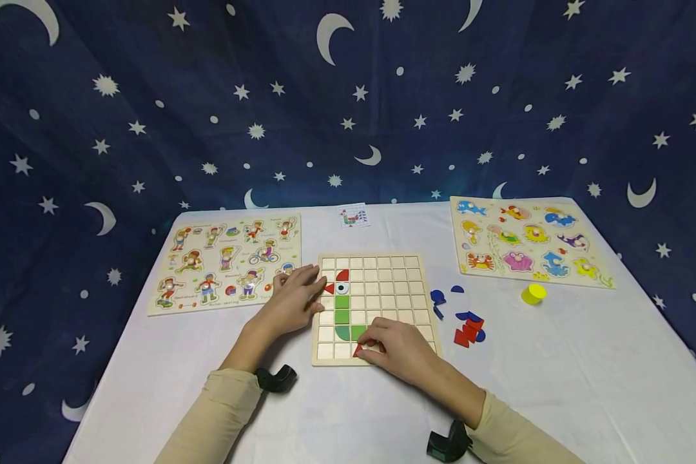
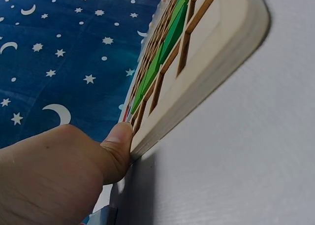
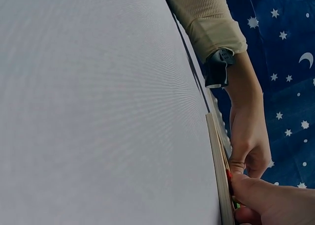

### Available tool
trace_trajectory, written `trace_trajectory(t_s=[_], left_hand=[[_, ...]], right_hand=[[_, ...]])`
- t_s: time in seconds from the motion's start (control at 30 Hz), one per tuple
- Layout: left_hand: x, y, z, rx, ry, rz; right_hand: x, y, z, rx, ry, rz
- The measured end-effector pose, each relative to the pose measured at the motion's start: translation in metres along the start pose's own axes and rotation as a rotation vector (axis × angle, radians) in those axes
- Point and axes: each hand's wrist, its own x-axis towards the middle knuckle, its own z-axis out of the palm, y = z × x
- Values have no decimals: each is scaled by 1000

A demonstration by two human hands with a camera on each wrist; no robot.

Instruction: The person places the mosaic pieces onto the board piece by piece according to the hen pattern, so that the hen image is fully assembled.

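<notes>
A wooden grid board lies on the white table. On its left side, green pieces, a white eye piece, a red quarter-round piece and a small red triangle sit in squares. My left hand rests at the board's left edge with fingers spread loosely; in the left wrist view its thumb touches the rim. Near the front edge my right hand pinches a red triangle at a bottom-row square, below the green pieces. The right fingers partly cover this triangle.
Loose blue pieces and red pieces lie right of the board, with a yellow cylinder farther right. A small picture card lies behind. Picture puzzles stand at left and right.
</notes>
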Motion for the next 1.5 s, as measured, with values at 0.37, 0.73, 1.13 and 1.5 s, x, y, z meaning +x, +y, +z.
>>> trace_trajectory(t_s=[0.37, 0.73, 1.13, 1.5], left_hand=[[0, 1, 0, 2, 8, 5], [0, 0, 1, 0, 7, 7], [3, 1, 1, 2, 1, 12], [1, 1, -1, 3, 0, 6]], right_hand=[[1, 0, -1, -53, 16, -31], [0, -2, -2, -77, -11, -22], [5, 56, -76, 14, -122, 116], [-15, 110, -112, 16, -568, 317]])
